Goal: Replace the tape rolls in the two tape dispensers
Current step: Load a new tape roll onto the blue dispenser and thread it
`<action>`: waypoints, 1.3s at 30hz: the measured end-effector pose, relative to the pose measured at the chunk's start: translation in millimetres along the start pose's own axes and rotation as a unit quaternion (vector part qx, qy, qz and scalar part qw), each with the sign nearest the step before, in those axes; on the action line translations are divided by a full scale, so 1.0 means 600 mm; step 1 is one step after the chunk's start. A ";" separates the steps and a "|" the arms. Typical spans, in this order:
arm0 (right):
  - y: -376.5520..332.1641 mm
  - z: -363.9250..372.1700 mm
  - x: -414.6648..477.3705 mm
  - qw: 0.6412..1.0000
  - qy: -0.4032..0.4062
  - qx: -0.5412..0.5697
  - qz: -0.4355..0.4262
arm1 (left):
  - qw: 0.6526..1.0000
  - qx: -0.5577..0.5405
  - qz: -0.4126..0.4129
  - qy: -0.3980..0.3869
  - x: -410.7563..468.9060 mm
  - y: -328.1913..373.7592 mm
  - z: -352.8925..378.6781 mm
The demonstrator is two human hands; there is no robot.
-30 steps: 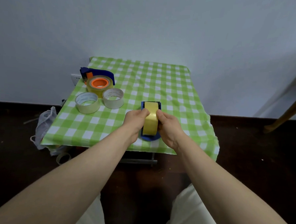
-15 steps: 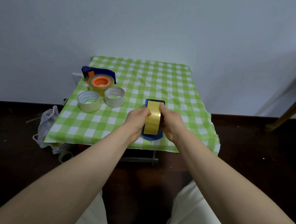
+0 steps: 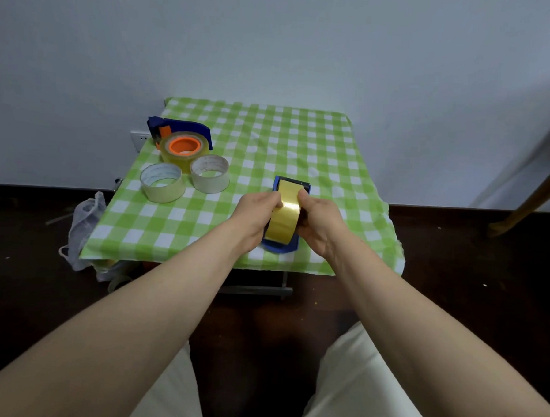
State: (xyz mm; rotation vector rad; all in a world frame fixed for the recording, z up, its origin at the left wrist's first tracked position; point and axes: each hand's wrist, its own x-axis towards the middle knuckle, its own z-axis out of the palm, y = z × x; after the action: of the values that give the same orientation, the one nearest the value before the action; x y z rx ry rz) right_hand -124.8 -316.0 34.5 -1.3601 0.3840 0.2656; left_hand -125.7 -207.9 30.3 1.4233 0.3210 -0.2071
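Fingers [image 3: 277, 199] grip yellow roll [image 3: 283, 216] — now tilted leftward

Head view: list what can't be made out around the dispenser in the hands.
- Blue dispenser: its hub and sides, hidden by the yellow roll and both hands.
- Whether the roll is seated or already lifting off: hidden by the left hand and right hand.
- Far dispenser: its cutter end, turned away from the camera.
- Print inside the two loose rolls: too small.

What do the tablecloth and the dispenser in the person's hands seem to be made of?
Tablecloth: probably thin fabric or plastic sheet, matte green-and-white check, creased and wavy at its edges. Dispenser: looks like moulded hard plastic, smooth blue, holding a glossy yellowish tape roll.
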 end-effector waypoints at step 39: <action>0.011 -0.007 -0.012 0.989 -0.036 -0.124 -0.074 | 0.997 -0.030 -0.016 0.067 0.002 0.006 -0.006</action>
State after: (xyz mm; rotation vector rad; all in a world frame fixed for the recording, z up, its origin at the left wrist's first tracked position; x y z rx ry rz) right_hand -134.6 -318.6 31.0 -1.6105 0.1913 0.2435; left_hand -123.6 -204.0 32.9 1.3759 0.4562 -0.1271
